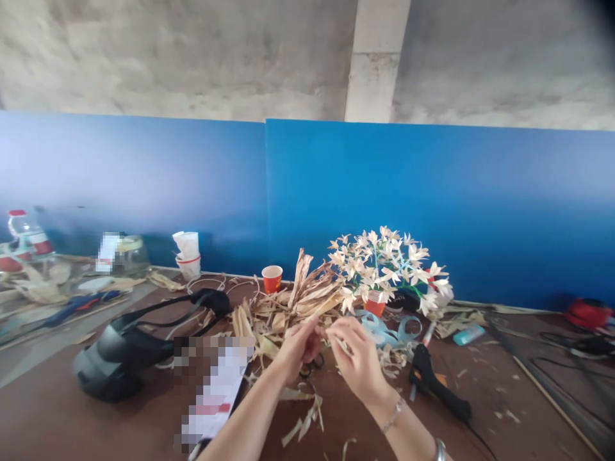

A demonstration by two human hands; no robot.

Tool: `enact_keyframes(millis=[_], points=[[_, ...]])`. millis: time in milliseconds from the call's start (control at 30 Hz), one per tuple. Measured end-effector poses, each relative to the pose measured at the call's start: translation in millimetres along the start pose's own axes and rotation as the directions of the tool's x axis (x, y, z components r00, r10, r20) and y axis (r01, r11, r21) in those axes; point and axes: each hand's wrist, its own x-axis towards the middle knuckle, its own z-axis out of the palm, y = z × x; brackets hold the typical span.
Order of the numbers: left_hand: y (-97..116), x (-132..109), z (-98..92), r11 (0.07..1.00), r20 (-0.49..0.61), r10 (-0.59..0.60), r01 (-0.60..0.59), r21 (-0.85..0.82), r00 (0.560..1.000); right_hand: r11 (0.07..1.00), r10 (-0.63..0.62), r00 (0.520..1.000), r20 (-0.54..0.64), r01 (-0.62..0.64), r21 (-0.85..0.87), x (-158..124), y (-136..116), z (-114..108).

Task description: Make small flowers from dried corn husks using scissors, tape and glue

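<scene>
Over the brown table (57,416), my left hand (298,349) and my right hand (358,358) meet fingertip to fingertip. Both pinch a thin pale strip of dried husk (330,334) between them. Just behind the hands lies a pile of dried corn husks (288,304). A bouquet of small cream husk flowers (384,262) stands in an orange cup (375,306) behind my right hand. Black scissors (311,366) peek out under my left hand. Husk scraps (305,419) lie on the table below my wrists.
A black glue gun (432,381) lies right of my right hand. A black headset (122,352) sits at left, an orange paper cup (271,278) and stacked cups (188,256) behind. Light blue ribbon (389,330), cables at right, a blue wall panel (432,205) at the back.
</scene>
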Motion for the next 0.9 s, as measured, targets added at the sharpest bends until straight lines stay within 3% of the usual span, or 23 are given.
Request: enact_keyframes(millis=[100,200,333,467,633,800,900], points=[[-3,-1,2.7,0.992,0.166,-0.11,0.119,-0.041,0.98,0.997,-0.061,0.989,0.132,0.066,-0.032,-12,-3,-2],[-5,-1,1.7,0.99,0.205,-0.131,0.14,-0.029,0.97,0.997,-0.058,0.987,0.149,0.065,-0.041,-23,1,0],[-7,1,0.3,0.989,0.159,-0.121,0.104,0.107,0.98,0.994,0.113,0.99,0.084,-0.113,-0.008,-35,13,6],[-10,2,1.8,0.959,0.112,-0.035,0.002,0.282,0.993,0.933,0.333,0.942,0.05,-0.337,0.127,-42,26,11],[-15,-1,4.9,0.857,0.146,0.197,-0.242,0.455,0.97,0.766,0.517,0.847,0.125,-0.522,0.376,-44,35,14],[-12,-8,10.3,0.647,0.233,0.389,-0.444,0.62,0.891,0.548,0.587,0.747,0.312,-0.651,0.525,-43,34,18],[-12,-10,12.6,0.59,0.274,0.467,-0.527,0.612,0.841,0.4,0.634,0.667,0.392,-0.716,0.572,-41,31,15]])
